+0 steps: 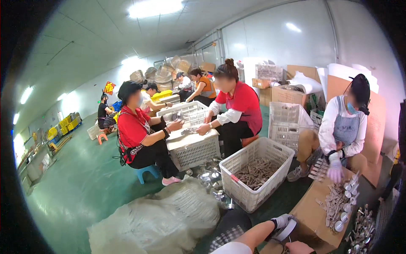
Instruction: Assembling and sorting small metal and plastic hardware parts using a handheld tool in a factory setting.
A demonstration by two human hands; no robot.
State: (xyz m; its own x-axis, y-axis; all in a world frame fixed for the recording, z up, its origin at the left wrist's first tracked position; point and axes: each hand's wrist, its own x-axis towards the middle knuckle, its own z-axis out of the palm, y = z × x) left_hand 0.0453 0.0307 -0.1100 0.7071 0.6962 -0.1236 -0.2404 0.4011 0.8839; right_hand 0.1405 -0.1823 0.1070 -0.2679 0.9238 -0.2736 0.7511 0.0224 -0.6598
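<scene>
My left hand [281, 221], in a pale glove, is closed on a round, pale, shiny piece [287, 230] whose kind I cannot make out. Just below it, at the lower edge of the picture, lies my right hand [299, 248]; it is cut off, and its fingers are hidden. Both hands are over the near end of a brown cardboard box [308, 210]. Farther along the cardboard lie a pile of flat grey metal parts [335, 206] and several round silvery discs [339, 226]. Across from me, a co-worker's gloved hand [335, 170] hovers over these parts.
A white plastic crate [237, 192] of grey metal parts stands ahead. Left of it are loose shiny metal pieces [207, 174] and a pale woven sack [163, 220] on the green floor. More metal pieces [363, 228] lie right of the cardboard. Two people in red work around another crate [195, 153].
</scene>
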